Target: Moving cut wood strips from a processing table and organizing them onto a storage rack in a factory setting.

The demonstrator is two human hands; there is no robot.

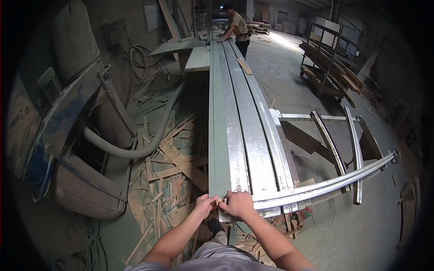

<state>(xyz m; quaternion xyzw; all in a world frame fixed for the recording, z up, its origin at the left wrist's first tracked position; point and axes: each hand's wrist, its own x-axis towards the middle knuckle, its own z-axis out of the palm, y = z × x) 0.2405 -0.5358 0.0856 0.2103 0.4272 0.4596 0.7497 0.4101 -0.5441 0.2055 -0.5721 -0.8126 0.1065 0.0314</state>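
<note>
the board, green, lies lengthwise along the left side of the table. at the table's near end, my left hand pinches the board's end between thumb and fingers. my right hand bears on the table's near left corner, fingers curled; whether it grips anything i cannot tell. a rail runs rightward from the table's near end. scraps lie left of the table. a co-worker leans over its far end.

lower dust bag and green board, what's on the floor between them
Wood scraps lie heaped between the lower dust bag and green board in the head view.
</note>
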